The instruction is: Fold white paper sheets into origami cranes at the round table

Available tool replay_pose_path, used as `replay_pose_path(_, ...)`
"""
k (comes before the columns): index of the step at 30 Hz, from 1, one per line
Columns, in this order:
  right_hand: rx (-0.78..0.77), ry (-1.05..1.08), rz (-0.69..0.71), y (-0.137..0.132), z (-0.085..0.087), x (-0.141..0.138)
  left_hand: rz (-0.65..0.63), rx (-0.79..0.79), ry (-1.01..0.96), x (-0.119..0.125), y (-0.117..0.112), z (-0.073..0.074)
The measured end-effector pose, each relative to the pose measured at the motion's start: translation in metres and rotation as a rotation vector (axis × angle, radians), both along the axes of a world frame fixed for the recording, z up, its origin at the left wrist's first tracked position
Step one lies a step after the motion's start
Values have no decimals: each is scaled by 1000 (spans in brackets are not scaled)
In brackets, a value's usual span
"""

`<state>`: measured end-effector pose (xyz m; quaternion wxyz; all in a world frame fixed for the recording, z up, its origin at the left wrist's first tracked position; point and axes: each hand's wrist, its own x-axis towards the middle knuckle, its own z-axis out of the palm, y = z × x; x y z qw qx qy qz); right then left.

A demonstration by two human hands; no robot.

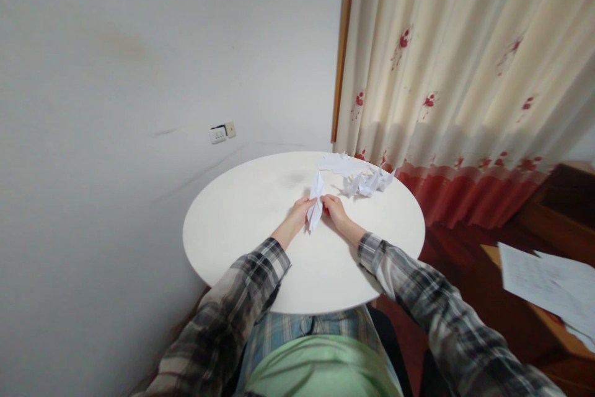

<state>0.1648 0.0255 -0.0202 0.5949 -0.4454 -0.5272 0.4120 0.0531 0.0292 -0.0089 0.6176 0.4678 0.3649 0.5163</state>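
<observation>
A folded piece of white paper (316, 187), long and pointed at both ends, is held up over the round white table. My left hand (300, 211) grips its left side near the middle, thumb on top. From the right, my right hand (333, 206) pinches the same paper at its middle edge, fingers curled. Beyond my right hand lies a cluster of folded white paper figures (367, 183) with pointed tips. Behind them rest flat white paper sheets (337, 164).
The round white table (232, 230) stands close to a white wall with a socket (217, 135). A flowered curtain (418, 75) hangs behind it at the right. Written paper sheets (548, 279) lie on wooden furniture at the lower right.
</observation>
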Motion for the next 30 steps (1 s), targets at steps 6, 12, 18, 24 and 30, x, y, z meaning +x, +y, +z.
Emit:
replay_pose_path(6, -26, 59, -75, 15, 4, -10, 61, 30, 19, -1, 6, 6)
replay_pose_path(12, -12, 113, 18, 14, 6, -5, 122, 169, 54, -5, 1, 4)
replay_pose_path(18, 1, 183, 95, 9, 6, -3, 74, 218, 113, -7, 0, 5)
replay_pose_path(24, -19, 223, 196, 8, 11, -5, 31, 207, 128, -7, -2, 8)
replay_pose_path(30, -9, 210, 262, 6, 11, -5, 8, 214, 146, -9, -4, 8)
